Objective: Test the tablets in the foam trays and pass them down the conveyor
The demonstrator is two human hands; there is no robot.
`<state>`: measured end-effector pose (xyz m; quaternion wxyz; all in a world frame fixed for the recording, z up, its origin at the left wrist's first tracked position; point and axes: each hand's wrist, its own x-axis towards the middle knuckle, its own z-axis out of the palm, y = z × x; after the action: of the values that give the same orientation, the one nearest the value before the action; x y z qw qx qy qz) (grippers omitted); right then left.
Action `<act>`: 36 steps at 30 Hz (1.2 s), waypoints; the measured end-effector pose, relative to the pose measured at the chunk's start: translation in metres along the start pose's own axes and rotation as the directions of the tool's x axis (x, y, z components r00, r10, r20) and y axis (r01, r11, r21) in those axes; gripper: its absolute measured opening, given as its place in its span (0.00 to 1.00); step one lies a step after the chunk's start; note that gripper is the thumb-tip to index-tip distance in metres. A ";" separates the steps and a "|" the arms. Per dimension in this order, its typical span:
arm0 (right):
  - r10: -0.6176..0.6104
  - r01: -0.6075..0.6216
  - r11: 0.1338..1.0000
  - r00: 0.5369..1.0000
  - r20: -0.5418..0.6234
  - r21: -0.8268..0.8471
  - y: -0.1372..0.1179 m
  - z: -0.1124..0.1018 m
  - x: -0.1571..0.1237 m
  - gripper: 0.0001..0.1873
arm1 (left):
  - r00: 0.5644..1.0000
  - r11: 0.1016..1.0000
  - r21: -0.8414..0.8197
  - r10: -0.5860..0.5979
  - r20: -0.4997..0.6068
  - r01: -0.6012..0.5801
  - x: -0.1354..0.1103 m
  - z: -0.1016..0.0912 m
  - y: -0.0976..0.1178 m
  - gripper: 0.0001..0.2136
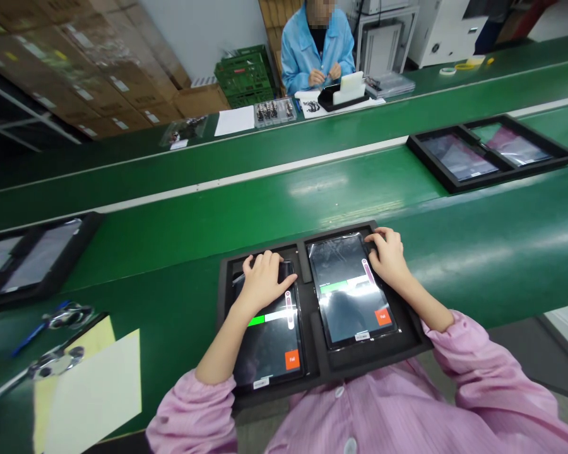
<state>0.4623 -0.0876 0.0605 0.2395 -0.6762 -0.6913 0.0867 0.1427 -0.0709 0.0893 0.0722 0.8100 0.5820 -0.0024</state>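
Observation:
A black two-pocket tray [319, 340] rests at the near edge of the green belt, overhanging toward my body. Its left pocket holds a tablet [269, 343] and its right pocket another tablet [348, 315]; both screens are lit, with a green bar and an orange "Fail" box. My left hand [265, 280] lies over the upper part of the left tablet, fingers at its top edge and thumb spread apart. At the upper right corner of the right tablet, my right hand [387, 255] touches the side edge with bent, parted fingers.
More black trays with tablets lie at the right [502, 170] and at the left edge [66, 258]. Yellowish paper sheets [94, 391], scissors [52, 366] and a blue pen [33, 337] are at left. Across the belt sits a person in blue [293, 53] with small parts.

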 end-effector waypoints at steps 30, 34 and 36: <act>0.024 -0.023 1.000 0.998 0.050 -0.021 0.033 0.000 0.026 0.29 | 0.981 0.954 -0.296 0.096 0.170 -0.042 0.012 -0.015 -0.032 0.18; 0.043 -0.044 0.999 0.998 0.041 0.004 0.049 0.005 0.040 0.28 | 0.992 0.935 -0.349 0.093 0.083 -0.058 0.012 -0.023 -0.056 0.18; 0.019 -0.020 1.000 0.999 0.036 0.023 0.056 0.010 0.045 0.27 | 1.000 0.934 -0.357 -0.004 -0.011 0.000 0.004 -0.024 -0.074 0.18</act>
<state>0.5093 -0.0377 0.0361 0.2340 -0.6786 -0.6876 0.1090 0.0722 -0.0406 0.1041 0.2149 0.7828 0.5739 0.1079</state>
